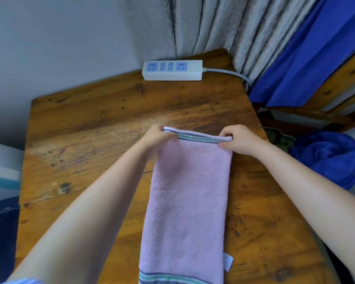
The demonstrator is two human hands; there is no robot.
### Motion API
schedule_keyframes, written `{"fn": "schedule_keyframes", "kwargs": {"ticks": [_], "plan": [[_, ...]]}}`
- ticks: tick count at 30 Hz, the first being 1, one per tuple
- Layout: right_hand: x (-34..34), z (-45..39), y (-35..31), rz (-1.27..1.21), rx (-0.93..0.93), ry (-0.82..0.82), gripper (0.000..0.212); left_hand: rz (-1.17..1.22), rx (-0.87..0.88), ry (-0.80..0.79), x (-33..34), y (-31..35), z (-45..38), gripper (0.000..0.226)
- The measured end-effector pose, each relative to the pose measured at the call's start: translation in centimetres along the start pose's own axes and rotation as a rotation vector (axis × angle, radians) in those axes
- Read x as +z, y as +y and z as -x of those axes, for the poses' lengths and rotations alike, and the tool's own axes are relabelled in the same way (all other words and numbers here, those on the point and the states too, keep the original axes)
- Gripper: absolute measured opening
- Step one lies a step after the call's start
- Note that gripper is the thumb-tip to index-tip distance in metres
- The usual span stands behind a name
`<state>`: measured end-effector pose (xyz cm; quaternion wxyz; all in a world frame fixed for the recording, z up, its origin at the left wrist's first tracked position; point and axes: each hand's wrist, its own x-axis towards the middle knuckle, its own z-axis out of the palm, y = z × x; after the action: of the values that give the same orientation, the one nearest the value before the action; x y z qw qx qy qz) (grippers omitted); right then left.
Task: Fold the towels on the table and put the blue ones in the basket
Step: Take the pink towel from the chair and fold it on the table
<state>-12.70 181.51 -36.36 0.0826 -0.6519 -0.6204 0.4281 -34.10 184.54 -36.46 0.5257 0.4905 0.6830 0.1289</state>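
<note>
Left hand point(159, 136) pinches the far-left corner of the pink towel point(187, 201), fingers curled on the hem; the towel lies lengthwise down the middle of the table point(80, 140), a long narrow strip, plush, with green and dark stripes on a white band at both ends; a white tag sticks out at its near-right edge; right hand point(237, 140) pinches the far-right corner likewise, far hem lifted slightly off the wood. Bare tabletop left of the towel and beyond it up to the power strip point(172, 70) near the far edge; narrower margin on the right. Blue towel point(330, 156) sits bunched past the table's right edge; what holds it, cannot tell.
</note>
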Motion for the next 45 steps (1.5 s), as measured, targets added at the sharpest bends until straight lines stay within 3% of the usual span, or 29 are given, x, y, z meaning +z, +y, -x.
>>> {"fn": "schedule_keyframes", "kwargs": {"ticks": [2, 7, 15, 24, 31, 37, 40, 42, 45], "plan": [[-0.7, -0.4, -0.7, 0.024, -0.024, 0.061, 0.008, -0.020, 0.061, -0.014, -0.9, 1.0, -0.1, 0.026], [-2.0, 1.2, -2.8, 0.114, -0.182, 0.194, 0.007, -0.184, 0.266, -0.035, -3.5, 2.4, 2.2, 0.032], [0.2, 10.4, -5.0, 0.199, -0.273, 0.113, 0.008, -0.599, 0.609, -0.072, -4.6, -1.2, 10.0, 0.021], [6.4, 18.4, -3.1, 0.406, -0.345, 0.142, 0.015, -0.695, 0.945, -0.088, -2.9, -7.9, 17.3, 0.014], [11.5, 21.9, -0.8, 0.591, -0.399, 0.170, 0.026, -0.901, 1.137, -0.130, -0.3, -12.7, 20.3, 0.029], [13.7, 22.9, 1.2, 0.627, -0.385, 0.242, 0.031, -0.976, 1.089, -0.164, 2.3, -15.7, 21.2, 0.029], [14.4, 22.9, 1.6, 0.670, -0.400, 0.249, 0.034, -1.035, 0.926, -0.144, 3.2, -16.2, 20.3, 0.021], [14.7, 22.8, 1.9, 0.682, -0.406, 0.244, 0.034, -1.100, 0.824, -0.188, 3.3, -16.9, 19.6, 0.027], [15.1, 23.0, 2.3, 0.682, -0.378, 0.209, 0.033, -1.137, 0.816, -0.281, 3.6, -17.5, 19.6, 0.029]]}}
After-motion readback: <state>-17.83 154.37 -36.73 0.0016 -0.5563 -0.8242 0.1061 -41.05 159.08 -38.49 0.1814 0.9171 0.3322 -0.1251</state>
